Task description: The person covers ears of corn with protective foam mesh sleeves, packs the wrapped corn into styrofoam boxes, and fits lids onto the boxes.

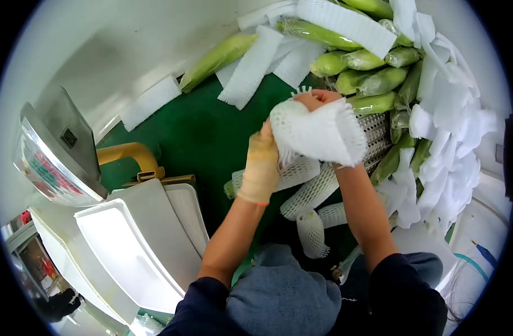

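A white foam net sleeve [323, 133] is stretched between my two hands, in the middle of the view. My left hand [261, 162], in a pale yellowish glove, pinches its left edge. Bare fingers of my right hand [322, 97] curl at the sleeve's far edge, while the foam hides much of that hand. Whether anything is inside the sleeve I cannot tell. Below my hands lie several netted pieces, among them a foam-netted vegetable [293, 175] with a green tip showing and a short netted piece [312, 234] near my knees.
Long green vegetables [382, 82] in clear film are piled at the back right, by a perforated metal tray [375, 134]. White foam sleeves [449, 140] heap at the right. A single green vegetable [217, 60] lies farther back. On the left stand a metal-cased device [63, 151] and white trays [127, 246].
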The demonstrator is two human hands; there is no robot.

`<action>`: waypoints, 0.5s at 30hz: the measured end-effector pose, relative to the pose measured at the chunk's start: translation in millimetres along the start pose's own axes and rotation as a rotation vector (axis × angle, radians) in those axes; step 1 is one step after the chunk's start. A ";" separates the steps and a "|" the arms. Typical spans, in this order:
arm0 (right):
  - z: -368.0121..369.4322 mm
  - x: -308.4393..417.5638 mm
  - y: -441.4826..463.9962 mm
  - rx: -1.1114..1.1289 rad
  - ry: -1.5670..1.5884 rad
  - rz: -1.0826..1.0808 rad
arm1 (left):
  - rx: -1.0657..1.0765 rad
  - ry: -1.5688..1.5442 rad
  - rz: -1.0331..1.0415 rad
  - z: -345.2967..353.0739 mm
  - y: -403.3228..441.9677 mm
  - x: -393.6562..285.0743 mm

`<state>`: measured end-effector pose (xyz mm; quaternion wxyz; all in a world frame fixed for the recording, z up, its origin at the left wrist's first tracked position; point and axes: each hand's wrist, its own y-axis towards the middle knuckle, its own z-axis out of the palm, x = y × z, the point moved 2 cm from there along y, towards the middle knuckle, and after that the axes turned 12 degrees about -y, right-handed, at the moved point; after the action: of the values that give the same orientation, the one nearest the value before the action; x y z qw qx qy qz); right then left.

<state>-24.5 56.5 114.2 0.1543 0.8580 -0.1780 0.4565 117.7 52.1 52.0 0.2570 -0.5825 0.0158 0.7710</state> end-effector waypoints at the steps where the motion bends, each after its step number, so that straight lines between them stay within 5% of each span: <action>1: -1.4 -5.4 -1.6 -0.050 0.206 0.282 | 0.083 0.247 0.119 1.1 12.5 -6.4; 2: -5.3 -41.2 -4.8 0.000 0.430 0.569 | 0.165 0.058 0.060 5.1 35.1 19.2; 4: -2.3 -93.8 -26.7 -0.069 0.330 0.642 | -0.036 -0.245 -0.329 23.6 51.2 49.9; 6: 11.7 -185.1 -53.5 -0.118 0.068 0.653 | -0.228 0.242 -0.323 27.5 61.8 83.7; 9: -8.4 -160.3 -46.1 0.043 -0.120 0.627 | -0.308 0.467 -0.188 42.5 63.1 77.0; 11: -17.2 -93.6 -41.7 0.043 0.500 0.943 | -0.461 0.589 0.179 51.8 50.4 55.5; 12: -28.2 -78.2 -47.2 0.332 0.775 0.999 | -0.375 0.673 0.452 53.8 44.1 61.1; 14: -51.6 -66.8 -60.0 0.494 0.707 0.937 | -0.125 0.604 0.494 57.5 26.1 48.6; 15: -64.7 -53.3 -65.3 0.532 0.622 0.875 | -0.163 0.707 0.551 49.1 23.7 13.7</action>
<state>-70.2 150.9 97.4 -0.2232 0.5403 -0.3408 0.7363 61.5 52.6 48.8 -0.0257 -0.8023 0.1962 0.5631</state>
